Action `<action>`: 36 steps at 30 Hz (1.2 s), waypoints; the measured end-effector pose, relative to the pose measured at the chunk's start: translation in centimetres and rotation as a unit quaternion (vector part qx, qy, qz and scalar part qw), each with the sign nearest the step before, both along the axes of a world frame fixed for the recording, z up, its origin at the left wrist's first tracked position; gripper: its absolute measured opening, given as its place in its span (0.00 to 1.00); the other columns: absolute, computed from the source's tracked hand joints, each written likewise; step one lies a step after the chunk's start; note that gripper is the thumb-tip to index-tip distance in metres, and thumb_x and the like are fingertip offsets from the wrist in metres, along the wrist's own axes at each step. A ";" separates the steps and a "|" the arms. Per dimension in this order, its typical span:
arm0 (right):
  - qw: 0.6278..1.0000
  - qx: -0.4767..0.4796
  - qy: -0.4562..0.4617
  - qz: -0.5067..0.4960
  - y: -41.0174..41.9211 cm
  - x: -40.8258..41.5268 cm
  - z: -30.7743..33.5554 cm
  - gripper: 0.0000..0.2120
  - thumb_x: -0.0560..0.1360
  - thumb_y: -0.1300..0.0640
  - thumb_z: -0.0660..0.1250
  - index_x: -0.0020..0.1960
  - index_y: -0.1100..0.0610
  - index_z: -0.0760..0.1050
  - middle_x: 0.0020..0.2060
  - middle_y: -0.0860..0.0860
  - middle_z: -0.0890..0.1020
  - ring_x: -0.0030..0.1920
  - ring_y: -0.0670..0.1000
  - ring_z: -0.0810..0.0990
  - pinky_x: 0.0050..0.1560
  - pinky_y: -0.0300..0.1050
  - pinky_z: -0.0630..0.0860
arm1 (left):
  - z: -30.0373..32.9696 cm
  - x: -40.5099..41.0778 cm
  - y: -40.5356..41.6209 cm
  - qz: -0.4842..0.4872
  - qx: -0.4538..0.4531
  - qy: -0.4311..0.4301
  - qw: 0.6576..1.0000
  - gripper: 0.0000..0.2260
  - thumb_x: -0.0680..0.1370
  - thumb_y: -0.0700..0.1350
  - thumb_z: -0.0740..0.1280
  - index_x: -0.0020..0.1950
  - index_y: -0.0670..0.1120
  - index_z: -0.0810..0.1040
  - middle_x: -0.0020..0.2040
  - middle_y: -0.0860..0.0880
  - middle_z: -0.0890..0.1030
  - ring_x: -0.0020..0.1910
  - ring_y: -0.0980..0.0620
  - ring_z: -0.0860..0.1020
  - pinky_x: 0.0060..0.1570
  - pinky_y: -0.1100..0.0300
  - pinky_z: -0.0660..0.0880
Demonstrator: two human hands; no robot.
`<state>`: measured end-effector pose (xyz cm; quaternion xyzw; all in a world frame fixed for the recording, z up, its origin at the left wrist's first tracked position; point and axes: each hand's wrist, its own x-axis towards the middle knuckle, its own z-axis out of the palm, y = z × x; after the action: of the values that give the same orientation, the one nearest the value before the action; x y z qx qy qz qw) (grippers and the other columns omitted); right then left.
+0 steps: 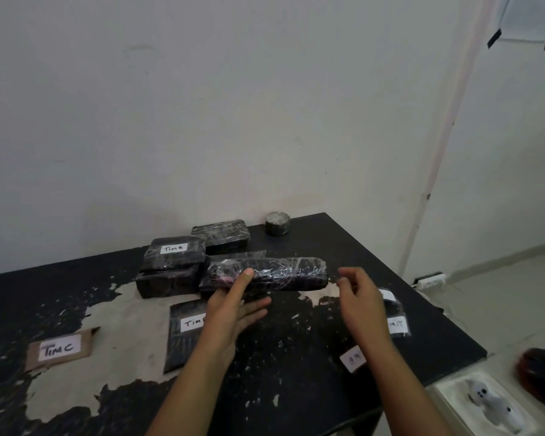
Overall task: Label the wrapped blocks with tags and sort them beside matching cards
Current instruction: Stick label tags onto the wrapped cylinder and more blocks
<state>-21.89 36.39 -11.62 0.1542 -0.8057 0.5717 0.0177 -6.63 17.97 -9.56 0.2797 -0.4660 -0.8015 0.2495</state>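
Note:
My left hand (233,305) holds a long black block (274,273) wrapped in clear film, thumb on its top and fingers under it, above the table. Just right of that block's end hovers my right hand (359,294), fingers curled and loosely apart; I cannot tell if a small tag is pinched in them. A wrapped block tagged "TIM B" (173,259) sits on another block to the left. A black card marked "TIM" (186,328) lies under my left wrist. A brown card "TIM C" (60,347) lies at the left.
An untagged wrapped block (222,236) lies at the back near a roll of tape (277,223). White tags (353,360) and a labelled bag (398,325) lie at the right. The black table (296,357) has peeling paint. A white box (485,404) stands off the right corner.

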 end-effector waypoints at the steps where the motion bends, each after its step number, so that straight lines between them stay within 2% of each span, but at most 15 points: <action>1: 0.999 0.044 0.022 -0.013 0.6 -0.9 -0.3 0.11 0.86 0.56 0.65 0.66 0.48 0.79 0.60 0.46 0.83 0.61 0.51 0.82 0.56 0.48 0.80 | 0.0 -0.4 0.4 -0.005 0.004 0.001 1.000 0.25 0.76 0.55 0.79 0.66 0.46 0.75 0.66 0.45 0.82 0.53 0.40 0.89 0.55 0.44 0.84; 3: 0.981 0.172 0.075 -0.043 1.9 -2.5 -0.7 0.17 0.83 0.58 0.67 0.71 0.50 0.77 0.63 0.50 0.81 0.65 0.57 0.78 0.62 0.55 0.78 | -0.2 -1.2 0.9 -0.009 0.005 -0.004 1.000 0.28 0.75 0.56 0.80 0.69 0.45 0.76 0.67 0.42 0.83 0.53 0.40 0.89 0.54 0.45 0.84; 5: 0.945 0.305 0.102 -0.066 2.9 -3.7 -0.7 0.24 0.82 0.55 0.71 0.76 0.48 0.72 0.70 0.53 0.76 0.70 0.61 0.72 0.70 0.61 0.73 | -0.2 -1.9 1.4 -0.010 0.006 -0.005 1.000 0.29 0.75 0.56 0.80 0.70 0.44 0.77 0.68 0.42 0.83 0.53 0.40 0.89 0.53 0.45 0.84; 7: 0.917 0.380 0.103 -0.065 3.7 -4.7 -0.6 0.31 0.82 0.52 0.71 0.82 0.45 0.66 0.76 0.54 0.71 0.74 0.62 0.67 0.75 0.63 0.69 | -0.3 -2.4 1.7 -0.010 0.008 -0.003 1.000 0.28 0.75 0.56 0.80 0.69 0.45 0.77 0.68 0.43 0.83 0.53 0.40 0.90 0.54 0.45 0.84; 11: 0.898 0.429 0.082 -0.041 4.4 -6.6 -0.9 0.33 0.83 0.54 0.67 0.85 0.46 0.60 0.80 0.54 0.68 0.78 0.63 0.63 0.77 0.66 0.65 | 0.1 -3.2 2.1 -0.010 0.005 0.001 1.000 0.26 0.76 0.57 0.79 0.68 0.46 0.78 0.67 0.43 0.83 0.53 0.41 0.90 0.55 0.45 0.84; 16: 0.878 0.469 0.090 -0.020 4.5 -7.8 -0.8 0.32 0.83 0.51 0.68 0.85 0.46 0.62 0.79 0.52 0.72 0.79 0.61 0.65 0.77 0.66 0.67 | 1.1 -3.6 2.3 -0.002 -0.006 -0.001 1.000 0.26 0.76 0.58 0.78 0.69 0.48 0.79 0.65 0.44 0.85 0.53 0.42 0.89 0.57 0.45 0.84; 21: 0.873 0.473 0.123 -0.011 4.6 -8.5 -1.5 0.25 0.84 0.46 0.67 0.80 0.44 0.69 0.72 0.50 0.77 0.75 0.58 0.70 0.74 0.64 0.70 | 2.0 -3.1 1.6 0.022 -0.003 -0.010 1.000 0.27 0.75 0.60 0.79 0.68 0.46 0.81 0.60 0.44 0.89 0.54 0.43 0.89 0.57 0.47 0.84; 26: 0.877 0.444 0.175 -0.050 4.0 -8.9 -2.1 0.11 0.84 0.47 0.66 0.64 0.46 0.80 0.58 0.48 0.82 0.64 0.56 0.78 0.67 0.59 0.74 | 3.0 -1.8 0.4 0.043 -0.007 -0.006 0.999 0.23 0.77 0.59 0.77 0.65 0.47 0.81 0.53 0.45 0.90 0.54 0.44 0.89 0.57 0.47 0.82; 28: 0.881 0.427 0.190 -0.071 3.6 -9.1 -2.3 0.10 0.84 0.49 0.67 0.62 0.49 0.82 0.55 0.50 0.84 0.60 0.58 0.80 0.63 0.61 0.77 | 3.2 -1.4 0.1 0.052 -0.005 -0.006 0.999 0.24 0.76 0.59 0.78 0.66 0.48 0.80 0.54 0.46 0.90 0.54 0.44 0.89 0.60 0.45 0.81; 32: 0.894 0.370 0.225 -0.118 2.9 -8.5 -2.5 0.07 0.82 0.58 0.70 0.57 0.57 0.85 0.49 0.57 0.85 0.49 0.64 0.81 0.52 0.61 0.80 | 3.3 -0.6 -0.2 0.060 0.000 -0.007 0.998 0.26 0.75 0.59 0.79 0.67 0.47 0.79 0.61 0.46 0.88 0.53 0.43 0.90 0.58 0.45 0.82; 34: 0.905 0.315 0.256 -0.128 2.5 -7.6 -1.9 0.06 0.81 0.60 0.72 0.56 0.58 0.85 0.48 0.59 0.85 0.48 0.65 0.81 0.49 0.61 0.79 | 3.3 -0.2 -0.2 0.055 -0.009 -0.007 0.998 0.26 0.75 0.59 0.79 0.67 0.48 0.78 0.62 0.47 0.87 0.53 0.44 0.90 0.58 0.45 0.82; 36: 0.919 0.248 0.285 -0.111 1.5 -6.4 -0.7 0.07 0.82 0.60 0.72 0.59 0.56 0.85 0.50 0.57 0.86 0.50 0.63 0.81 0.51 0.61 0.79 | 3.3 0.2 -0.3 0.050 -0.020 -0.007 0.999 0.27 0.74 0.59 0.79 0.68 0.48 0.79 0.62 0.47 0.87 0.53 0.43 0.90 0.60 0.45 0.82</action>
<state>-28.33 37.84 -12.34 0.2200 -0.8944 0.2797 0.2710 -6.45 17.62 -6.29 0.3030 -0.4696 -0.7764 0.2915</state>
